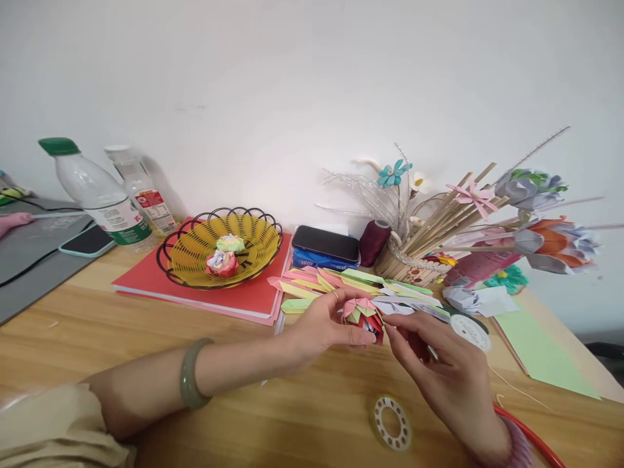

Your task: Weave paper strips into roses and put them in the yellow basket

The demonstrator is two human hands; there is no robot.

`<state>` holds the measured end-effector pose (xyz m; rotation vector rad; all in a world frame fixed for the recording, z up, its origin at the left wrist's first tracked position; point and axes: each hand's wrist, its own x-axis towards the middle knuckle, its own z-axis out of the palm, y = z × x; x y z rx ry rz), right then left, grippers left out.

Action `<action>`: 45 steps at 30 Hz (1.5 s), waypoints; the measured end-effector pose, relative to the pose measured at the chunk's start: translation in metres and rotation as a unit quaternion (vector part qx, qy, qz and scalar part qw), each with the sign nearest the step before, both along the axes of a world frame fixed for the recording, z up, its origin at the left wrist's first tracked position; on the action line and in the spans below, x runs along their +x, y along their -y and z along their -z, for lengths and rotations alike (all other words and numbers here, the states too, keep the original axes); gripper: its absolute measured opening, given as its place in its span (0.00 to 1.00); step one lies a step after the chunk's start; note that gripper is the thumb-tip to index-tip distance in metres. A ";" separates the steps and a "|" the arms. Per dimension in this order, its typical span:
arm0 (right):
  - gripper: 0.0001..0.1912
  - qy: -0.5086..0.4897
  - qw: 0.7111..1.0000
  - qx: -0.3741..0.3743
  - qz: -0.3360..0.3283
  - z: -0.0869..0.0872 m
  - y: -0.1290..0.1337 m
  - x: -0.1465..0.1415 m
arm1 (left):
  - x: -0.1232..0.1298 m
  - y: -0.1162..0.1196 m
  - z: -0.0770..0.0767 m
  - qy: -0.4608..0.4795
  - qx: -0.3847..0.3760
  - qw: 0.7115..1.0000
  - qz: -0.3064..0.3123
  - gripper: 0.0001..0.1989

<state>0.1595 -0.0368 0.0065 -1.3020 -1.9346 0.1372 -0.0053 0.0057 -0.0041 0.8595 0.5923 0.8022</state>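
Note:
My left hand (325,330) is wrapped round a folded paper flower (361,313) with pink, pale green and dark red petals, its thumb along the near side. At the flower's right edge, the fingertips of my right hand (431,351) are pinched together on a petal. A small grey tip of something shows between the right fingers; what it is I cannot make out. Just behind both hands lie several folded paper strips (302,290) in pink, yellow, green and white. A roll of clear tape (392,422) lies on the wooden table below my right hand.
Left of centre, a yellow basket (180,253) holding two paper flowers (223,262) stands on red paper (141,281). Behind the strips are a phone (325,242), a dark thread spool (373,242) and a flower-filled pot (404,265). Bottles (100,201) and another person's hand (14,222) are left.

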 end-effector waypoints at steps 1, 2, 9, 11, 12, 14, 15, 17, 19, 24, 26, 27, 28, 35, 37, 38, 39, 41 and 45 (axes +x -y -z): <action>0.06 0.008 1.000 0.009 -0.005 0.000 0.000 0.000 | 0.000 0.000 0.001 0.006 0.009 1.000 -0.003 0.28; 0.07 0.015 1.000 0.015 -0.010 0.001 0.001 0.000 | 0.001 0.000 0.001 0.009 0.016 1.000 -0.003 0.28; 0.06 0.023 0.999 0.026 -0.009 0.000 0.001 0.000 | -0.001 0.002 -0.002 -0.012 0.052 0.999 -0.013 0.25; 0.07 0.026 0.999 0.039 -0.012 -0.001 0.001 0.000 | -0.001 0.002 -0.001 -0.013 0.060 0.998 -0.011 0.25; 0.07 0.028 0.999 0.044 -0.011 -0.001 0.001 0.000 | -0.001 0.002 0.000 -0.012 0.062 0.998 -0.010 0.25; 0.07 0.027 0.999 0.047 -0.008 -0.002 0.001 -0.001 | 0.000 0.002 0.001 -0.007 0.062 0.998 -0.007 0.25; 0.07 0.023 0.999 0.045 -0.006 -0.002 0.002 -0.001 | 0.000 0.002 0.002 -0.004 0.062 0.998 -0.005 0.25; 0.07 0.012 0.999 0.034 -0.003 -0.001 0.002 -0.002 | 0.000 0.002 0.003 -0.002 0.069 0.998 -0.004 0.25; 0.06 -0.003 1.000 0.022 -0.002 -0.001 0.002 -0.002 | -0.001 0.003 0.004 -0.005 0.081 0.997 -0.004 0.25; 0.05 -0.044 0.998 -0.042 0.001 -0.004 -0.001 -0.002 | 0.000 0.003 0.005 -0.009 0.095 0.995 -0.003 0.25; 0.07 -0.070 0.993 -0.098 0.005 -0.005 -0.003 -0.002 | 0.000 0.003 0.005 -0.007 0.088 0.996 -0.001 0.25; 0.09 -0.087 0.988 -0.125 0.008 -0.006 -0.004 -0.001 | 0.000 0.003 0.006 -0.005 0.084 0.996 0.000 0.25; 0.10 -0.103 0.984 -0.148 0.009 -0.006 -0.005 -0.001 | 0.000 0.003 0.006 -0.004 0.081 0.997 -0.001 0.26; 0.06 -0.076 0.992 -0.094 0.046 0.000 -0.002 -0.003 | 0.000 0.002 0.008 0.001 0.082 0.997 0.000 0.25; 0.04 -0.025 0.998 -0.033 0.046 0.001 0.000 -0.003 | 0.000 0.002 0.008 0.003 0.082 0.997 0.000 0.25; 0.03 -0.004 0.999 -0.006 0.040 0.001 0.001 -0.004 | 0.000 0.002 0.007 0.001 0.083 0.997 -0.002 0.25; 0.04 0.010 0.999 0.017 0.034 0.002 0.002 -0.004 | 0.001 0.003 0.007 0.000 0.082 0.997 -0.004 0.25; 0.05 0.027 0.999 0.039 0.024 0.002 0.003 -0.004 | 0.001 0.003 0.006 -0.001 0.082 0.997 -0.003 0.25; 0.05 0.047 0.997 0.045 0.038 0.001 0.002 -0.005 | 0.001 0.004 0.006 0.003 0.082 0.997 -0.002 0.24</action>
